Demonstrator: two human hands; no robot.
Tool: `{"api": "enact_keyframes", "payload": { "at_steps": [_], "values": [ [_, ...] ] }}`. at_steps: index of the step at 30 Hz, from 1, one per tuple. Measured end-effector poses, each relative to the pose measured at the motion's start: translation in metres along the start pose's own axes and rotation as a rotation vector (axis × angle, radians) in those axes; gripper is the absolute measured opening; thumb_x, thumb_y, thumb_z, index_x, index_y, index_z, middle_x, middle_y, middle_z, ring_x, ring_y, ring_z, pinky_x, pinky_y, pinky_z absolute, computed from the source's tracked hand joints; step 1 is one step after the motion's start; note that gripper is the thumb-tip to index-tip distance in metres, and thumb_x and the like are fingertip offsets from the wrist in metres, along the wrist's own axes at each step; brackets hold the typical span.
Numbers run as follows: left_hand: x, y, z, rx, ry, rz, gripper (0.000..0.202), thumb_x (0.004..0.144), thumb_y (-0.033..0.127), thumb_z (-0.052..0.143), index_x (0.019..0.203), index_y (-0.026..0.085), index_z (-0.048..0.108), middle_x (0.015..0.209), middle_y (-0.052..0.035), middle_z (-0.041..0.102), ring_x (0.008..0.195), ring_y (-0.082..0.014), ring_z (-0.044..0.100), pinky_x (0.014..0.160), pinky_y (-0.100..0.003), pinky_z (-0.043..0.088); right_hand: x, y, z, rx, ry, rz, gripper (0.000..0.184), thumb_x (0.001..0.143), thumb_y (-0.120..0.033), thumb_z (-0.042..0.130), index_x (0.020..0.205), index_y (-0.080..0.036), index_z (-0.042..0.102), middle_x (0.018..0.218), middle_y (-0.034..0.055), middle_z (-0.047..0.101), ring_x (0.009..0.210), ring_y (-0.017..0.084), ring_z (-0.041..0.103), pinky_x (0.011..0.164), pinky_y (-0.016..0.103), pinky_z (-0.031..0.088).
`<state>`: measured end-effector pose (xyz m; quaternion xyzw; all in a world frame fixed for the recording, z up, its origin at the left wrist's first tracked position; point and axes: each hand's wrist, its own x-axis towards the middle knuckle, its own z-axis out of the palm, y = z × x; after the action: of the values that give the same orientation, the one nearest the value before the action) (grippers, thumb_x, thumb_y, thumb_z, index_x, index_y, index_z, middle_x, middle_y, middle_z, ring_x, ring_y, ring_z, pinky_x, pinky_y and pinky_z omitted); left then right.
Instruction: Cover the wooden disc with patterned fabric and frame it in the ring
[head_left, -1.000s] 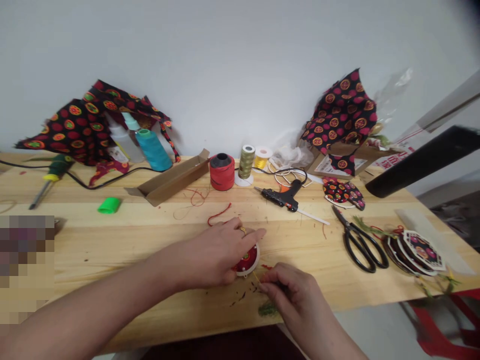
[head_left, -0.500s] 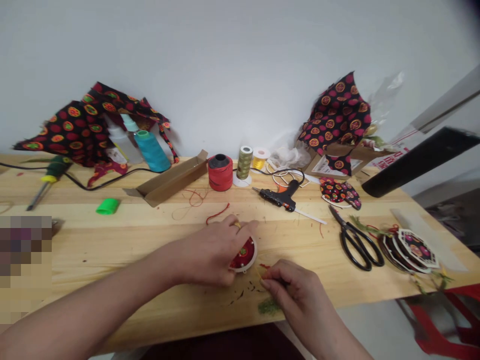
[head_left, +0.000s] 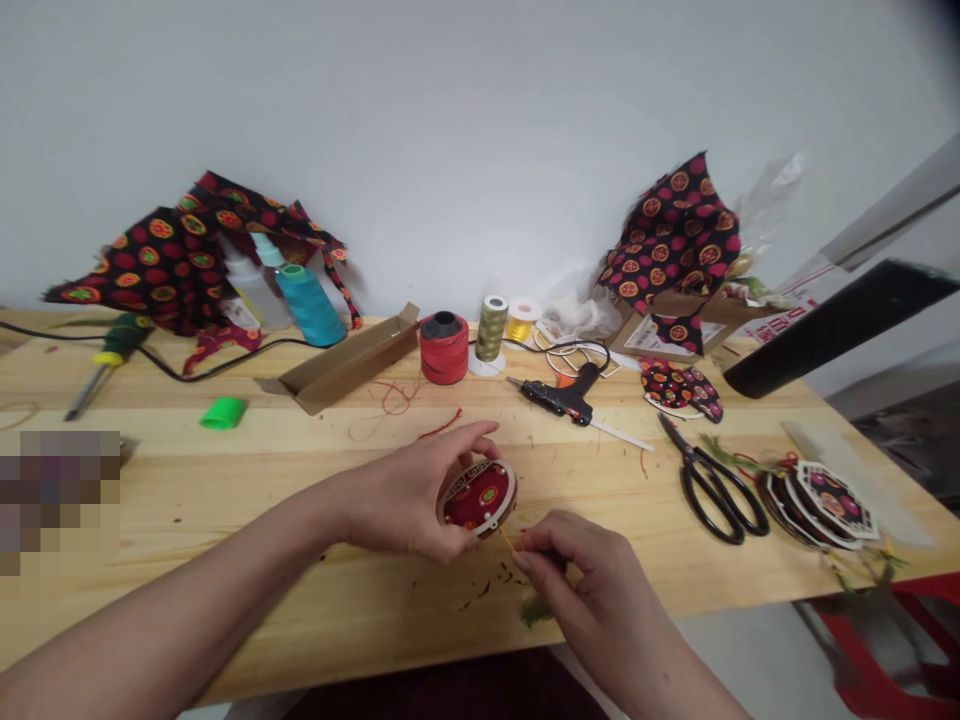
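My left hand (head_left: 405, 505) is closed around the edge of a round ornament (head_left: 480, 505), thumb below and fingers above. The ornament has dark red patterned fabric in the middle, a pale cut-out rim and small white beads, and it is tilted on the table. Beside its lower right edge, my right hand (head_left: 581, 575) pinches a thin yellow cord (head_left: 508, 541) that runs toward the small loop on the rim. Under the right hand a green tassel (head_left: 537, 610) shows in part; whether it joins the cord is hidden.
Black scissors (head_left: 716, 490) and a stack of finished-looking ornaments (head_left: 825, 505) lie to the right. A glue gun (head_left: 562, 395), red thread spool (head_left: 444, 350), green thread spool (head_left: 493, 330) and long cardboard box (head_left: 352, 360) stand behind. At left are a green cap (head_left: 223, 412) and a screwdriver (head_left: 112, 355).
My left hand has turned from lying over the ornament to gripping its left edge, tilting it up so more of its face shows. My right hand stays close by with the yellow cord.
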<state>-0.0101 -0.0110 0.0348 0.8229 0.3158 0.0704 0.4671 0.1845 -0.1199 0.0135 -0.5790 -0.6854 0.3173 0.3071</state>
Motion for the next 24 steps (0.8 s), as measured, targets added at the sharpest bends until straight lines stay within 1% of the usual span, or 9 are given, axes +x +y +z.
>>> {"api": "enact_keyframes", "payload": {
  "at_steps": [3,6,9,12,17,21,24],
  "values": [
    [-0.001,0.0002,0.0,-0.015,0.002,0.015,0.088,0.067,0.019,0.068,0.143,0.02,0.023,0.131,-0.0088,0.053,0.113,-0.0238,0.059,0.098,-0.035,0.045,-0.0005,-0.001,0.0004,0.006,-0.004,0.006,0.018,0.087,-0.014,0.054,0.073,-0.02,0.063,0.066,-0.0014,0.06,0.061,0.012,0.055,0.057,0.021,0.039],
    [-0.0018,0.0007,0.0001,-0.021,0.004,0.025,0.088,0.066,0.019,0.068,0.143,0.023,0.024,0.131,-0.0078,0.054,0.115,-0.0256,0.058,0.099,-0.038,0.045,-0.0003,-0.0019,0.0007,0.017,-0.003,0.0,0.017,0.087,-0.014,0.054,0.075,-0.021,0.065,0.066,-0.0017,0.06,0.061,0.012,0.055,0.057,0.021,0.039],
    [-0.0026,0.0008,0.0002,-0.028,0.003,0.023,0.087,0.067,0.019,0.068,0.142,0.022,0.025,0.131,-0.007,0.054,0.117,-0.0258,0.057,0.102,-0.04,0.043,0.0005,-0.0025,0.0011,0.012,-0.007,-0.003,0.017,0.087,-0.014,0.055,0.075,-0.021,0.065,0.067,-0.002,0.06,0.062,0.011,0.055,0.057,0.021,0.039],
    [-0.0031,0.0005,0.0002,-0.041,0.001,0.018,0.086,0.067,0.018,0.068,0.142,0.022,0.025,0.131,-0.0067,0.053,0.116,-0.0247,0.057,0.103,-0.039,0.042,0.0006,-0.0024,0.0014,0.006,-0.018,-0.003,0.017,0.087,-0.014,0.054,0.075,-0.021,0.064,0.067,-0.0021,0.06,0.062,0.011,0.055,0.058,0.021,0.039],
    [-0.003,0.0002,0.0002,-0.046,-0.003,0.02,0.085,0.067,0.018,0.067,0.142,0.02,0.025,0.13,-0.0072,0.054,0.115,-0.0239,0.057,0.1,-0.036,0.044,-0.0005,-0.0012,0.0021,0.013,-0.023,-0.006,0.017,0.088,-0.015,0.055,0.075,-0.021,0.064,0.067,-0.0021,0.06,0.061,0.011,0.055,0.057,0.021,0.04],
    [-0.0031,-0.0009,0.0005,-0.051,0.0,0.02,0.086,0.067,0.018,0.067,0.142,0.021,0.025,0.132,-0.0077,0.054,0.112,-0.0238,0.059,0.097,-0.035,0.046,0.0,-0.0012,0.0022,0.025,-0.009,-0.009,0.017,0.087,-0.015,0.055,0.074,-0.02,0.064,0.067,-0.002,0.06,0.062,0.012,0.055,0.058,0.022,0.041],
    [-0.0034,-0.0014,0.0007,-0.036,-0.001,0.029,0.086,0.066,0.018,0.067,0.142,0.021,0.026,0.132,-0.0081,0.055,0.116,-0.0254,0.057,0.097,-0.035,0.046,0.001,-0.0025,0.0022,0.027,-0.005,-0.006,0.017,0.087,-0.015,0.054,0.075,-0.02,0.065,0.067,-0.0017,0.06,0.061,0.012,0.055,0.059,0.022,0.042]
  ]
}}
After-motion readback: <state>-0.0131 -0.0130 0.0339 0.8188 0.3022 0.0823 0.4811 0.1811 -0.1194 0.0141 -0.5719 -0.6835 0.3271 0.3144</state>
